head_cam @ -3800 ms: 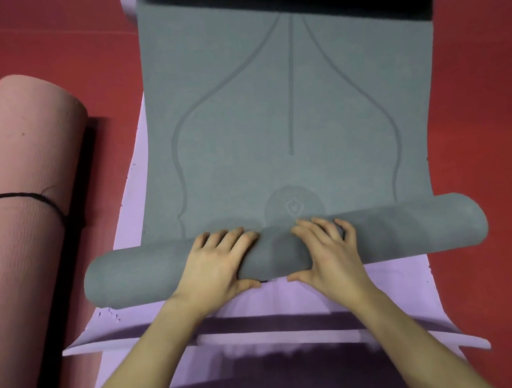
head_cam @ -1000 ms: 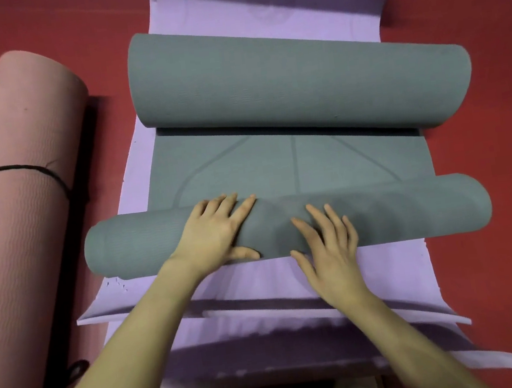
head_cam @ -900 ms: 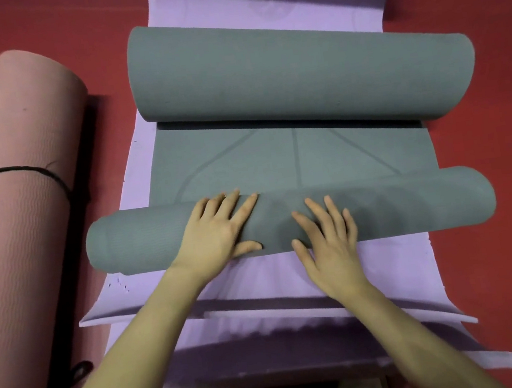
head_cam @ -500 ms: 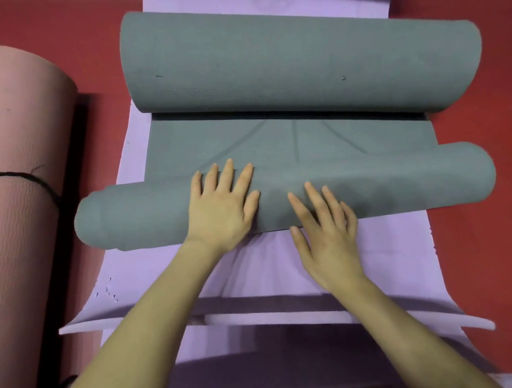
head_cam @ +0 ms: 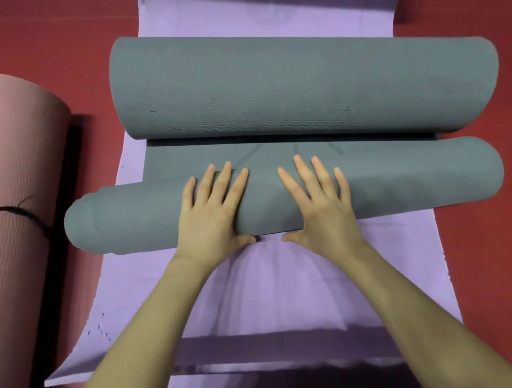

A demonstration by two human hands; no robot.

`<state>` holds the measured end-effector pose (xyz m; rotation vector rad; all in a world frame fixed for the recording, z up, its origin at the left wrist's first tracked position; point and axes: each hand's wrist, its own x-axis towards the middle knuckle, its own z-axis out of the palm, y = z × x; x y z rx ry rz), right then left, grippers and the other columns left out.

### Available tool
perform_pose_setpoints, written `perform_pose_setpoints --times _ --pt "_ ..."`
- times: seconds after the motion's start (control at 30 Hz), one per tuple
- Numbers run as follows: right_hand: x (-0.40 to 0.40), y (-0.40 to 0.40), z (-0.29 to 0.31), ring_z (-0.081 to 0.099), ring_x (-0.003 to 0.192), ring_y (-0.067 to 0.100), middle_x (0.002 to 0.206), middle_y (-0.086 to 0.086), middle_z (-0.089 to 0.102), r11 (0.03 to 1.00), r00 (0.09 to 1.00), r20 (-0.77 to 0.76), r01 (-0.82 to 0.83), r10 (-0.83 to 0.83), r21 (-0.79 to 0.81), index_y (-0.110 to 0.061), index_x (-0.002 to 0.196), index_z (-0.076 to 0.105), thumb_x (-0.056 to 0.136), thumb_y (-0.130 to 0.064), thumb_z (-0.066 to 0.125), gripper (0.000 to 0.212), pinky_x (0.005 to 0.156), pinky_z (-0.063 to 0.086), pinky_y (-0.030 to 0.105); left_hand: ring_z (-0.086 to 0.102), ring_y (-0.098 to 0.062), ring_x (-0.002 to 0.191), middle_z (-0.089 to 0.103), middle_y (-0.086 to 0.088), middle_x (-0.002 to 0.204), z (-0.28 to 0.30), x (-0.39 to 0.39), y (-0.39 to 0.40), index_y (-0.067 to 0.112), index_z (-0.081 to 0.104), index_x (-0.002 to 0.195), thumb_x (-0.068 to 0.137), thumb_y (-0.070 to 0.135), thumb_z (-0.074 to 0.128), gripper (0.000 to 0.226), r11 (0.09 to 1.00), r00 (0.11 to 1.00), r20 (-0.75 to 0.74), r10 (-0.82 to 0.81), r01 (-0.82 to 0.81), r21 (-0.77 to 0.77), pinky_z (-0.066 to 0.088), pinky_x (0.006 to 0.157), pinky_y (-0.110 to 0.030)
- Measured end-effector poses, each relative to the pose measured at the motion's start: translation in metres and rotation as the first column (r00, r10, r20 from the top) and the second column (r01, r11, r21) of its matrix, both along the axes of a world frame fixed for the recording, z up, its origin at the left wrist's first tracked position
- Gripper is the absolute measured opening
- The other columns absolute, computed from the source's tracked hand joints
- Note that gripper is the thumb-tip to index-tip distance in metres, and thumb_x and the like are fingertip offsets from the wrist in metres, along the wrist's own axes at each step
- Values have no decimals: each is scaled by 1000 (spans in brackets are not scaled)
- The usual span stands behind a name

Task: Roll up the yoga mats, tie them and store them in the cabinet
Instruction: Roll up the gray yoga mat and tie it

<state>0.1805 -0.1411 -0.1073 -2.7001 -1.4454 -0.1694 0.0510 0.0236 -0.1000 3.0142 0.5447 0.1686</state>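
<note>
A grey yoga mat lies across a flat purple mat (head_cam: 290, 273). Its near end is wound into a tight roll (head_cam: 408, 181). Its far end curls back in a larger loose roll (head_cam: 299, 82). Only a narrow flat strip of grey (head_cam: 179, 158) shows between the two rolls. My left hand (head_cam: 215, 211) and my right hand (head_cam: 320, 205) press side by side on the middle of the near roll, fingers straight and spread, thumbs at its near edge on the purple mat.
A rolled pink mat (head_cam: 0, 199) tied with a black string (head_cam: 8, 211) lies on the left, on the red floor (head_cam: 494, 229). The purple mat's near edge (head_cam: 108, 370) curls up, with further purple layers beneath it.
Both hands have pushed the near grey roll away from me. The roll has grown thicker and the flat grey strip has shrunk until the two rolls nearly meet.
</note>
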Motion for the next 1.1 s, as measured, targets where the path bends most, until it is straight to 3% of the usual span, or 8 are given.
perform_pose_setpoints --times 0.13,0.4,0.6,0.93,1.03,1.1 --pt "13 9 3 40 135 33 146 13 43 997 998 26 -61 59 57 -25 140 45 39 -51 89 114 108 16 50 51 -40 122 53 -14 136 3 11 9 12 48 139 31 75 78 128 1000 999 -37 -15 14 -14 35 100 -56" --pt "6 1 11 56 116 29 126 12 60 984 994 38 -106 102 146 -20 127 60 39 -46 91 97 99 28 49 60 -34 102 63 -11 120 9 1 1 8 59 127 41 64 82 105 998 996 70 -49 52 -33 36 87 -42" --pt "-37 -25 17 57 116 29 125 11 60 997 996 -70 -53 57 53 -22 126 61 38 -46 91 96 99 25 47 63 -35 99 65 -12 117 12 -36 -21 8 62 124 44 66 78 100 997 998 31 -62 64 -44 34 87 -40" --pt "-87 -68 32 58 111 26 120 7 64 995 981 -186 -65 49 -82 -24 123 63 31 -59 88 102 96 23 42 66 -29 86 69 -5 108 20 -89 -58 11 65 119 33 74 79 108 985 986 -79 -144 135 -110 51 77 -37" --pt "-87 -75 34 55 119 26 129 6 60 992 965 -257 -75 47 -101 -27 130 58 42 -61 84 98 99 19 39 66 -31 90 67 -8 111 19 -95 -62 16 53 126 35 77 77 112 982 982 -94 -163 153 -111 52 79 -39" --pt "-82 -75 39 48 128 25 139 3 53 995 943 -330 -67 41 -69 -30 136 52 65 -68 64 81 102 15 36 64 -34 96 65 -11 115 17 -95 -61 23 44 127 41 82 69 107 978 979 -105 -178 163 -130 51 84 -41"
